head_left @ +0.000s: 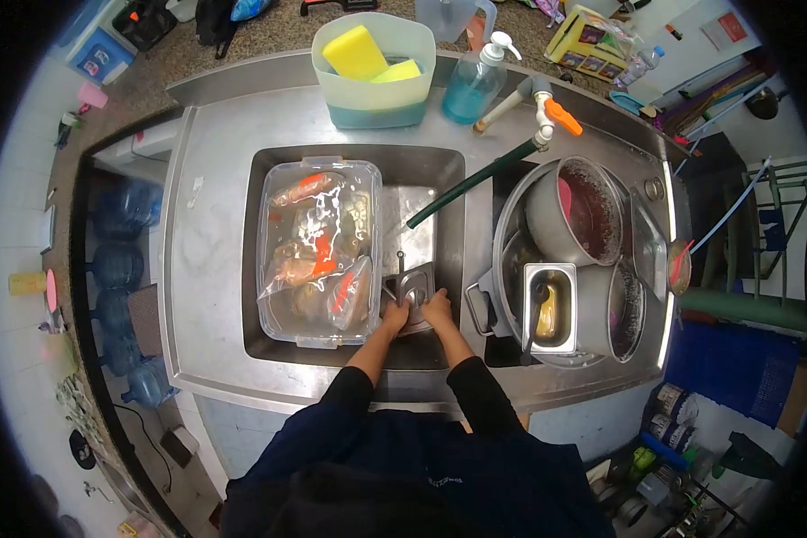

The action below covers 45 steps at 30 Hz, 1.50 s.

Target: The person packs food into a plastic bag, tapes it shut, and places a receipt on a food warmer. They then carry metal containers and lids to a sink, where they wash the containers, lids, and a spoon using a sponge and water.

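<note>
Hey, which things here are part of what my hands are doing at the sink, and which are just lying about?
In hand: pan, held by left hand and right hand; hose ending near it.
Lying about: plastic tub, pots, soap bottle, sponges.
</note>
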Each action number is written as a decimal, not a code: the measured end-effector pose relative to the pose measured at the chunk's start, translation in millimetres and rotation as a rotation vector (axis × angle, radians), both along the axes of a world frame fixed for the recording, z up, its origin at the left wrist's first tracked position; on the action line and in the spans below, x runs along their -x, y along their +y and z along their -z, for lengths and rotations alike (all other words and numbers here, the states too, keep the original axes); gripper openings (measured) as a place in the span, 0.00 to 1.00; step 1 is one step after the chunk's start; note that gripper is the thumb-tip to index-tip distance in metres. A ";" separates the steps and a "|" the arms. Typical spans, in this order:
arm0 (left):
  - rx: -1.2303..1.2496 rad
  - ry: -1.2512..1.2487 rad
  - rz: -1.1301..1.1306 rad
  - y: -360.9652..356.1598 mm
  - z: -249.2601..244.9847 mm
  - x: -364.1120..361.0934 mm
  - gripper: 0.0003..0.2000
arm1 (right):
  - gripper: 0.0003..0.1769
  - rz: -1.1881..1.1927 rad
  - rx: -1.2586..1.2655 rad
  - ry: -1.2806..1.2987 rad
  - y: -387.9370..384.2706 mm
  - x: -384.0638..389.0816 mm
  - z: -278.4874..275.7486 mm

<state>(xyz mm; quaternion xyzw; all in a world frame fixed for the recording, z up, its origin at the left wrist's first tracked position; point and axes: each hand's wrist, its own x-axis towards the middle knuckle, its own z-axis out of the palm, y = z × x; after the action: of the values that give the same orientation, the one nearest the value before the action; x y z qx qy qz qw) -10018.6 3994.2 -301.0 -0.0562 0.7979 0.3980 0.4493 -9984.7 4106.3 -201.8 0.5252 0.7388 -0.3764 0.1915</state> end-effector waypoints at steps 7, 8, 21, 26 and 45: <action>-0.283 -0.261 -0.161 15.3 -32.0 -10.8 0.28 | 0.22 -0.328 -0.074 0.077 -15.1 16.8 -59.4; -0.435 -0.325 -0.229 16.0 -36.1 -10.3 0.27 | 0.19 -0.424 -0.170 0.081 -17.7 22.1 -59.3; -0.270 -0.406 -0.121 -14.8 -100.5 -8.4 0.18 | 0.08 -0.847 -0.935 0.120 -8.8 113.4 16.7; -0.130 -0.368 -0.201 -8.0 -94.3 -26.3 0.20 | 0.09 -0.855 -0.672 0.077 10.1 96.6 33.8; 0.602 0.788 0.767 -81.8 -142.2 111.6 0.48 | 0.25 -0.374 -0.501 0.123 -12.8 36.3 58.1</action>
<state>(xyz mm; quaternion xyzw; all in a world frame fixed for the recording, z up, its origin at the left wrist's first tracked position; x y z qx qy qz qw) -10130.2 3912.4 -158.8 0.2612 0.9441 -0.0430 0.1966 -10021.0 4093.5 -260.0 0.3873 0.9024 -0.1721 0.0771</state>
